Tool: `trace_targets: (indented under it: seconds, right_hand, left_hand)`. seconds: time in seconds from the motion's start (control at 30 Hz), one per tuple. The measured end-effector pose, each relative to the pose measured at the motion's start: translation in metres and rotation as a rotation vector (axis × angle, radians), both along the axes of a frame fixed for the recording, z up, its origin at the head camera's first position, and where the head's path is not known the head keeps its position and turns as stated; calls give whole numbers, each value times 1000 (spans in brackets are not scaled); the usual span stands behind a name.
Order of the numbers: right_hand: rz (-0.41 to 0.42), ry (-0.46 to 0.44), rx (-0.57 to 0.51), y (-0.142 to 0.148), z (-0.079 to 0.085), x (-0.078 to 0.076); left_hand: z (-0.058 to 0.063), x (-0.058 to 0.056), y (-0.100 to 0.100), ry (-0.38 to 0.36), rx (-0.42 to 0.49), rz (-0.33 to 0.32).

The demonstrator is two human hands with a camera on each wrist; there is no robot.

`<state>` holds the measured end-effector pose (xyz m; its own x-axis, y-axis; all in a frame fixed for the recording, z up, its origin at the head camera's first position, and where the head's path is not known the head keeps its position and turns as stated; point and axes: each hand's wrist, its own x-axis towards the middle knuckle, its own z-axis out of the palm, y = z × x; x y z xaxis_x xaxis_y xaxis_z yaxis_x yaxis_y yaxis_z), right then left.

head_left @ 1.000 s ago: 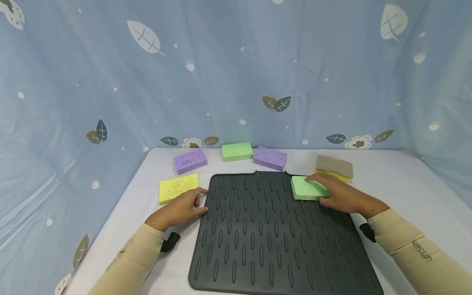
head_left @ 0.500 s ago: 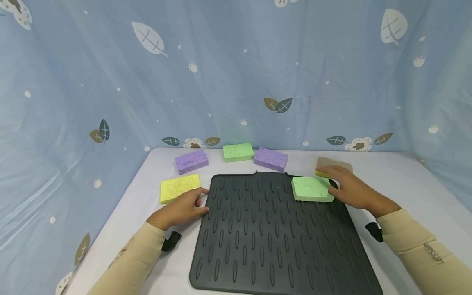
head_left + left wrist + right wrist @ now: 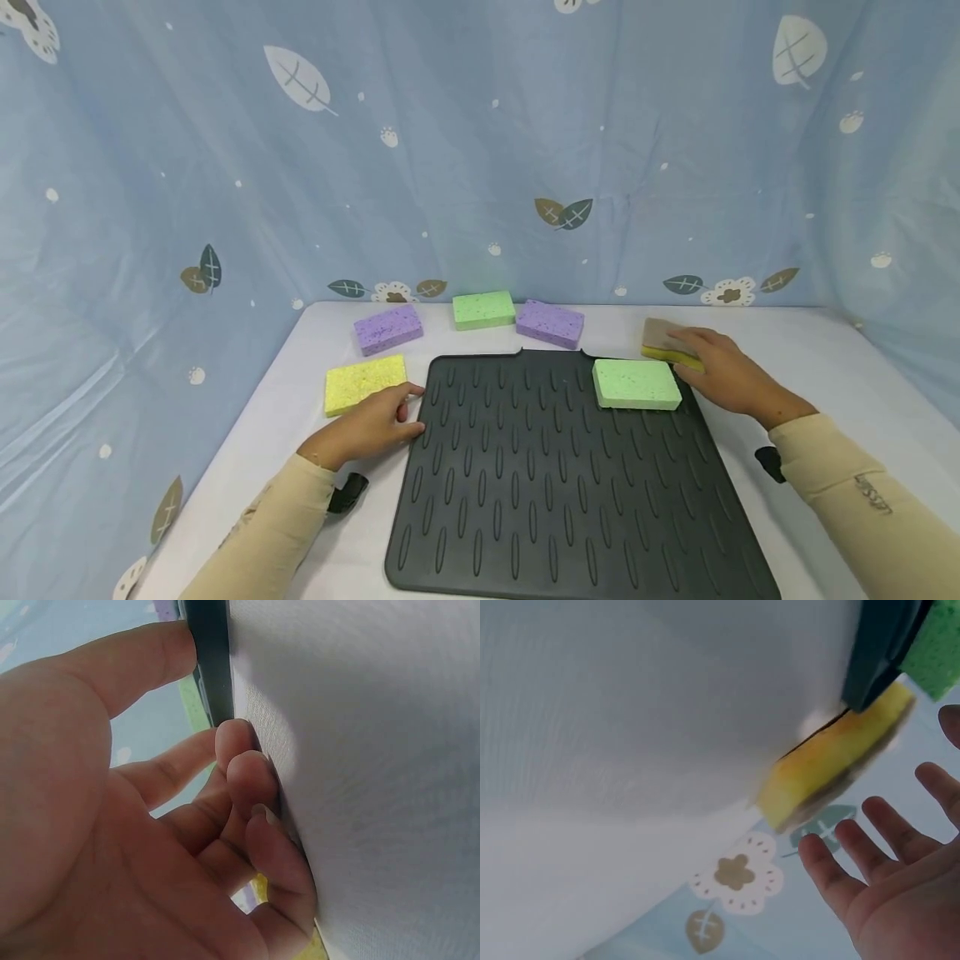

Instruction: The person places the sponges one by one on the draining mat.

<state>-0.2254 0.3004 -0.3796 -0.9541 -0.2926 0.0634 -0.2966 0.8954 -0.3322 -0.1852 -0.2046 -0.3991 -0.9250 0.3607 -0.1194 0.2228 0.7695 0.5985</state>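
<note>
Just beyond the far right corner of the dark mat [image 3: 555,492], a two-layer sponge [image 3: 658,335] lies on the white table [image 3: 817,367], tan on top and bright yellow underneath. The right hand [image 3: 723,375] reaches over its right end with long, spread fingers; whether they touch it I cannot tell. A pale green sponge [image 3: 637,385], finely pitted, lies flat in the mat's far right corner. The mat is charcoal, with raised oval ribs all over and a lip around its edge. At its left edge is the left hand [image 3: 367,427], thumb and forefinger apart and touching the rim, the other fingers loosely bent.

Around the mat's far side are a yellow sponge [image 3: 362,385] beside the left hand, a purple sponge [image 3: 388,329] behind that, another green one [image 3: 483,310] and a second purple one [image 3: 550,323].

Dark lettering runs along the beige right sleeve [image 3: 847,500], too creased to read surely.

A second ago the right hand was on the pale green sponge; now it is off it and over the tan-and-yellow one, while the left hand has stayed put.
</note>
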Motion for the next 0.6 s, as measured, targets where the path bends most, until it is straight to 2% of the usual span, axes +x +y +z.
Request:
trace_targets:
  seconds: [0.27,0.6]
  right_hand:
    - [-39,-19,110,13,-6,-11]
    - [-42,-66,130,16,-5,-17]
  left_hand:
    - [0,-1,1,-5,-15,8]
    - [1,-1,0,-3,-8,3]
